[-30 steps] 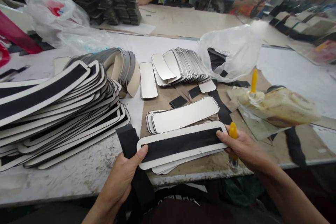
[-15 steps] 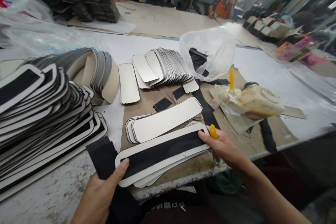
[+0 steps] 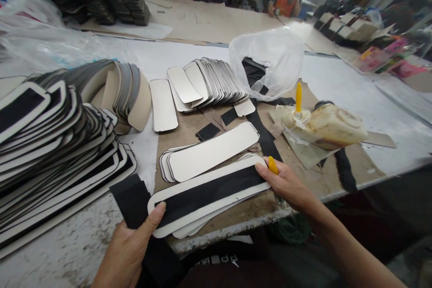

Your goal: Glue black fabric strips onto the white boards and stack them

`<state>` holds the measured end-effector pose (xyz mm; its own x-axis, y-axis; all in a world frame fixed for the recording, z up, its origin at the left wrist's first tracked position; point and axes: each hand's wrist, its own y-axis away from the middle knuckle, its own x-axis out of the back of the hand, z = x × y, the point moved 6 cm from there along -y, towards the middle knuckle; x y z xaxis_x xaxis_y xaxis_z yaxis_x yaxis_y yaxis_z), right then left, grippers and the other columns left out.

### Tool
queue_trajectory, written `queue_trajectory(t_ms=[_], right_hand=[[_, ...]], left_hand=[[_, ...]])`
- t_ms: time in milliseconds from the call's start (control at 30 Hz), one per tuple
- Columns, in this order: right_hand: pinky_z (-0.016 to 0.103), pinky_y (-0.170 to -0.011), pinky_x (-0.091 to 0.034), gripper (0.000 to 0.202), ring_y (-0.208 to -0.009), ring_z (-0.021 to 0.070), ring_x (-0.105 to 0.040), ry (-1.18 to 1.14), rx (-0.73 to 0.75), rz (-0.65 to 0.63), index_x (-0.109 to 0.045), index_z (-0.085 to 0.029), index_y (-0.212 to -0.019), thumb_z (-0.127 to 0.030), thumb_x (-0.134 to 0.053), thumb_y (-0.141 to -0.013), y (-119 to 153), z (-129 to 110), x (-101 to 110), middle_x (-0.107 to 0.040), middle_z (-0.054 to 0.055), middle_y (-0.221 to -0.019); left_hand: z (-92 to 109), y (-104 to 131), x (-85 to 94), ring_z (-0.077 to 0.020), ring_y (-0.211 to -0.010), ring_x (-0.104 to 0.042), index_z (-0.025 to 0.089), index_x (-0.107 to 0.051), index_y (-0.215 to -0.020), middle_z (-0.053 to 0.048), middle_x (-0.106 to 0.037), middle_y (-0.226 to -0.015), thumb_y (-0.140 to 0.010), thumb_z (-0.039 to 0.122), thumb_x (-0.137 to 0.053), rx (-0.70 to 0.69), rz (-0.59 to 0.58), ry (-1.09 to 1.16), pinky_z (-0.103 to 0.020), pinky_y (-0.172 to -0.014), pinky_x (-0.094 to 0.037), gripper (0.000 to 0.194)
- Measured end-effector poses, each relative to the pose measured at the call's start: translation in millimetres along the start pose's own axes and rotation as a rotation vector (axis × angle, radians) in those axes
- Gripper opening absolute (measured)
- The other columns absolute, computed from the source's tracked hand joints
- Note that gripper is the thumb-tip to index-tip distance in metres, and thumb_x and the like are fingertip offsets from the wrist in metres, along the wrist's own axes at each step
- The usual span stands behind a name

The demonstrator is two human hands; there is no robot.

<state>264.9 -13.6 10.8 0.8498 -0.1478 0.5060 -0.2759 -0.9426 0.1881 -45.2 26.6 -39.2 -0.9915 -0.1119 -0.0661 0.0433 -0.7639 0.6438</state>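
Observation:
My left hand [image 3: 130, 245] is closed on the left end of a long white panel with rounded corners and a black strip [image 3: 212, 193] along its middle, thumb on top. On the right end, my right hand [image 3: 288, 184] pinches the same panel. A yellow handle [image 3: 272, 165] sticks up from the right hand; its lower part is hidden. More white panels [image 3: 191, 229] lie fanned beneath the held one. Black strips [image 3: 130, 198] lie beside my left hand. Just behind is a small stack of plain white panels [image 3: 212, 150].
Strip-faced panels [image 3: 60, 157] are piled high at left, near curved beige pieces [image 3: 140, 103]. A row of white pieces [image 3: 216, 83] stands behind. At right are a plastic bag [image 3: 286, 63], a yellow-handled brush [image 3: 299, 99] and a stained plastic container [image 3: 337, 126]. Two people work across the table.
The view has shifted slightly. Both hands keep hold of the panel, which stays nearly in place; the yellow handle in the right hand leans a little more to the left.

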Motion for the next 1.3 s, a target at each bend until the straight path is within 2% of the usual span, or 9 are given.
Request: queue_trajectory(t_ms=[167,333,567,667,833,933,1100,1200,1300], right_hand=[[0.025,-0.058,-0.039,0.037,-0.063,0.0134,-0.044,0.043,-0.021,-0.004,-0.052,-0.018,-0.073,-0.052,-0.045,-0.087,-0.2,1.8,-2.7,-0.047,-0.001,-0.067],[0.023,-0.048,-0.032,0.038,-0.054,0.0104,-0.035,0.015,-0.045,0.042,-0.045,-0.02,-0.066,-0.054,-0.049,-0.084,0.3,3.0,-2.8,-0.037,-0.005,-0.06],[0.023,-0.061,-0.042,0.033,-0.064,0.0128,-0.048,-0.04,-0.008,-0.06,-0.056,-0.018,-0.074,-0.049,-0.051,-0.085,0.6,3.1,-0.9,-0.053,-0.001,-0.071],[0.023,-0.06,-0.043,0.031,-0.066,0.0132,-0.05,-0.158,-0.058,-0.103,-0.058,-0.018,-0.078,-0.049,-0.055,-0.083,2.4,7.7,-1.6,-0.054,0.0,-0.073],[0.022,-0.046,-0.039,0.038,-0.049,0.0093,-0.042,-0.592,-0.296,-0.151,-0.056,-0.018,-0.079,-0.056,-0.061,-0.076,10.5,14.0,-11.2,-0.046,-0.003,-0.06],[0.021,-0.045,-0.037,0.039,-0.049,0.0079,-0.04,-0.654,-0.317,-0.167,-0.054,-0.019,-0.077,-0.056,-0.063,-0.075,12.2,12.2,-11.6,-0.046,-0.004,-0.061],[0.018,-0.041,-0.027,0.047,-0.045,0.0056,-0.032,-0.423,-0.237,-0.165,-0.043,-0.018,-0.064,-0.061,-0.051,-0.081,10.4,18.3,-4.1,-0.038,-0.006,-0.053],[0.018,-0.041,-0.027,0.047,-0.045,0.006,-0.033,-0.326,-0.215,-0.135,-0.043,-0.018,-0.064,-0.061,-0.049,-0.083,10.6,20.3,-1.3,-0.038,-0.006,-0.054],[0.019,-0.04,-0.029,0.045,-0.045,0.0065,-0.034,-0.287,-0.233,-0.096,-0.044,-0.019,-0.065,-0.06,-0.052,-0.081,11.9,19.6,-0.8,-0.037,-0.007,-0.054]], left_hand=[[0.4,-1.2,1.9,-0.0233,-0.104,-0.062,0.024,-0.065,-0.112,0.0,-0.07,-0.106,-0.066,0.039,-0.078,-0.017,-0.012,-0.011,-0.034,-0.099,-0.044,0.051],[1.7,0.4,-1.0,-0.0238,-0.111,-0.058,0.025,-0.062,-0.117,-0.001,-0.068,-0.112,-0.067,0.038,-0.077,-0.013,-0.013,-0.011,-0.038,-0.105,-0.034,0.054],[5.1,0.6,-5.4,-0.0259,-0.11,-0.058,0.022,-0.058,-0.123,-0.004,-0.067,-0.114,-0.069,0.031,-0.077,0.012,-0.026,0.019,-0.038,-0.103,-0.036,0.058],[4.4,1.5,-5.1,-0.0286,-0.105,-0.061,0.023,-0.055,-0.126,-0.005,-0.069,-0.111,-0.068,0.027,-0.077,0.078,-0.041,0.076,-0.042,-0.097,-0.044,0.063],[-5.0,6.4,1.9,-0.0336,-0.093,-0.065,0.02,-0.054,-0.127,-0.01,-0.072,-0.097,-0.065,0.023,-0.078,0.292,-0.002,0.128,-0.047,-0.084,-0.053,0.067],[-0.4,7.3,1.2,-0.0317,-0.097,-0.064,0.023,-0.054,-0.127,-0.007,-0.071,-0.103,-0.065,0.024,-0.078,0.242,-0.03,0.132,-0.044,-0.088,-0.052,0.067],[12.6,6.0,-3.9,-0.0263,-0.109,-0.059,0.023,-0.056,-0.125,-0.003,-0.069,-0.111,-0.066,0.032,-0.077,0.111,-0.069,0.031,-0.035,-0.1,-0.042,0.063],[17.2,6.0,-6.9,-0.0259,-0.111,-0.058,0.021,-0.063,-0.115,-0.003,-0.072,-0.101,-0.064,0.04,-0.077,0.068,-0.081,-0.067,-0.031,-0.101,-0.041,0.055],[17.3,7.0,-4.8,-0.0248,-0.088,-0.065,0.019,-0.069,-0.09,-0.003,-0.071,-0.075,-0.068,0.051,-0.071,-0.001,-0.038,-0.088,-0.029,-0.084,-0.051,0.039]])
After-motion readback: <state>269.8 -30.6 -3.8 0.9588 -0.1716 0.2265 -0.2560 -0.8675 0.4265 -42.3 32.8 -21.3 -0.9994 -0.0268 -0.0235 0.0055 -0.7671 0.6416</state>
